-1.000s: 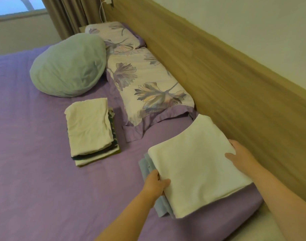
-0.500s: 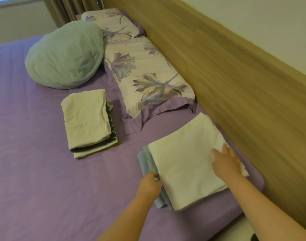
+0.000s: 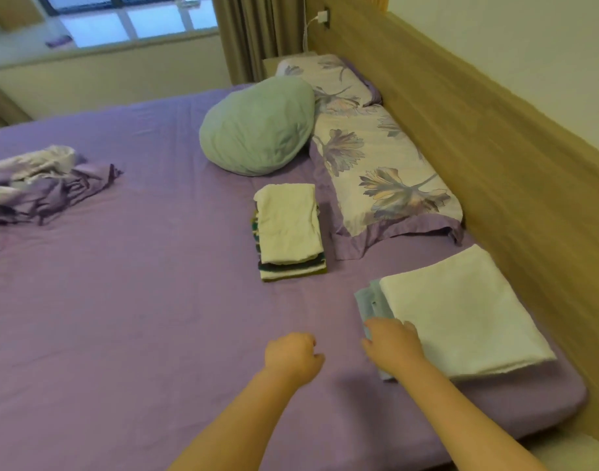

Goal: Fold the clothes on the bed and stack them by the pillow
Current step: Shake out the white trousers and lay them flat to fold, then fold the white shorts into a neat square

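Note:
A folded white cloth (image 3: 461, 314) tops a stack with folded blue cloth (image 3: 371, 300) beneath it, lying near the bed's corner below the floral pillow (image 3: 386, 175). My right hand (image 3: 391, 345) rests palm down on the stack's left edge, fingers over the blue cloth. Left of the stack, my left hand (image 3: 293, 355) hovers over the purple sheet (image 3: 138, 300) with its fingers curled, holding nothing. A second folded stack (image 3: 288, 229), white on top with dark striped layers under it, lies beside the pillow. At the far left lies a crumpled purple floral cloth (image 3: 36, 185).
A round green cushion (image 3: 257, 127) leans against a second floral pillow (image 3: 328, 76) at the head of the bed. The wooden headboard (image 3: 495, 164) runs along the right. Curtains (image 3: 254, 32) and a window are at the back.
My left hand let go of the stack's left edge and moved left. My right hand slid from the stack's right side to its left edge. The view swung left, showing the crumpled cloth.

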